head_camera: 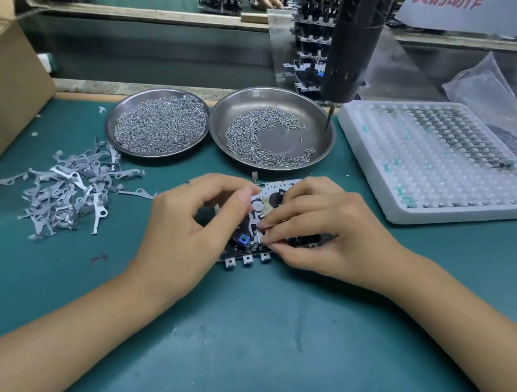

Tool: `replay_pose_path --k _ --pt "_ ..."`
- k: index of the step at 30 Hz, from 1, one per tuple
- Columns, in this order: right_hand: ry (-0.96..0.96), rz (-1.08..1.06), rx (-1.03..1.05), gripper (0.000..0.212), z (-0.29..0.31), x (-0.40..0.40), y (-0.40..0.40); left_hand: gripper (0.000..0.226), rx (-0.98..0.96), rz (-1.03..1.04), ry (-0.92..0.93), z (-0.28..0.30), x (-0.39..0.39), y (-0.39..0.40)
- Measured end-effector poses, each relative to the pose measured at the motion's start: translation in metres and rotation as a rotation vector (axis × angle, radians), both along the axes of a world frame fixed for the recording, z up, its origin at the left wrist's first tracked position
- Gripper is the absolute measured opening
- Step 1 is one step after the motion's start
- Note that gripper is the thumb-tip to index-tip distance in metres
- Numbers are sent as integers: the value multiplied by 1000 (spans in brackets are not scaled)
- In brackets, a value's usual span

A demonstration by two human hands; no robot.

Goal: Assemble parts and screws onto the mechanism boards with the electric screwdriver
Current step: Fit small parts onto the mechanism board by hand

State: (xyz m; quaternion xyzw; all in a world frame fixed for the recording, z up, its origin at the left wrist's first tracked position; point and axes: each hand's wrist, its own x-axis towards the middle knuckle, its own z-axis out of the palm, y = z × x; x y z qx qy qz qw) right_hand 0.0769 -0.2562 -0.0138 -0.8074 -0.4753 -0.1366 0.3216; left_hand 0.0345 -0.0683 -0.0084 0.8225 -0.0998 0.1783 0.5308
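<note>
While my left hand (186, 236) grips the mechanism board (273, 217) mid-mat, my right hand (318, 230) pinches, seemingly, a small part into place; next, the hanging electric screwdriver (350, 33).

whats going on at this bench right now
A person is working on a mechanism board lying on the green mat. The left hand steadies its left side while the right hand pinches a small part against the board's front edge. The electric screwdriver hangs unused above the right screw dish. A second dish of screws, a pile of grey metal levers and a white parts tray sit around.
</note>
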Motion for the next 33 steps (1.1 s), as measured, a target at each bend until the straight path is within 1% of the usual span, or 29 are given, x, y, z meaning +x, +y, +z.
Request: replay_pose_path --k 1,3,5,7,9,13,18,21,25,27,30,33 --pt "4 2 -8 9 1 0 0 10 74 -28 -39 1 -2 0" --pt "43 17 -14 11 2 0 -1 23 258 -99 -89 1 -5 -1" --pt "116 32 -12 13 4 -1 -1 36 448 -128 -116 -1 -5 0" --pt "241 15 14 16 6 -1 -2 41 535 -120 -112 -3 -6 -1" --pt "355 -4 52 17 8 -2 -3 42 533 -111 -106 -3 -6 -1" --pt "383 -1 61 14 11 -3 -2 41 499 -102 -96 -6 -4 -1" --pt "516 -23 88 14 12 -4 -3 41 445 -123 -97 -8 -1 0" --pt "549 -25 100 14 12 -5 -3 40 402 -134 -85 -7 -1 0" --pt "547 -27 97 15 13 -5 -3 39 386 -122 -78 -7 -1 0" --pt "508 -37 106 16 13 -4 -4 38 383 -123 -79 -6 -1 -1" --pt "331 -130 232 16 12 -5 -2 29 402 -129 -88 -6 -1 0" --pt "103 -341 461 27 16 -2 2 21 378 -139 -92 -8 -1 1"
